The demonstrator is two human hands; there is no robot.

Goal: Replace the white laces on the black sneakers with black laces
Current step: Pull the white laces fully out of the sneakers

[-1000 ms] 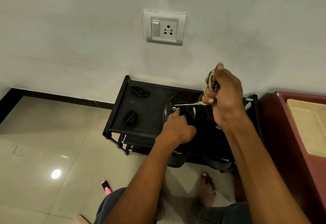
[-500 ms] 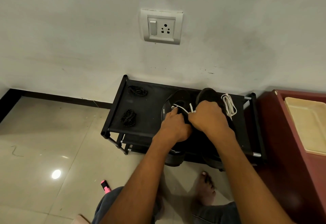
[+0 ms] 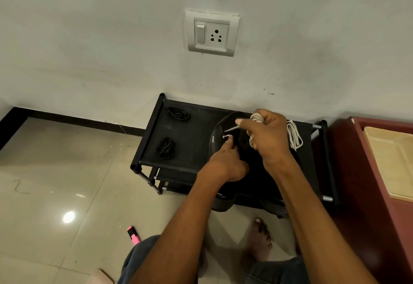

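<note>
A black sneaker (image 3: 218,137) lies on the rack, one white lace (image 3: 257,118) partly pulled out; another white lace (image 3: 294,136) and two coiled black laces (image 3: 178,113) (image 3: 165,147) lie beside it.

The shoe rack (image 3: 196,149) stands on the floor (image 3: 55,172) against the wall (image 3: 111,49), below the socket plate (image 3: 212,33); two lace bundles lie on its left part, the far bundle (image 3: 178,113) behind the near bundle (image 3: 165,148); the sneaker (image 3: 218,131) sits right of them; a loose lace (image 3: 294,136) lies further right; a cabinet (image 3: 368,183) stands just beside the rack's right end; a marker (image 3: 133,235) lies on the floor before the rack.
</note>
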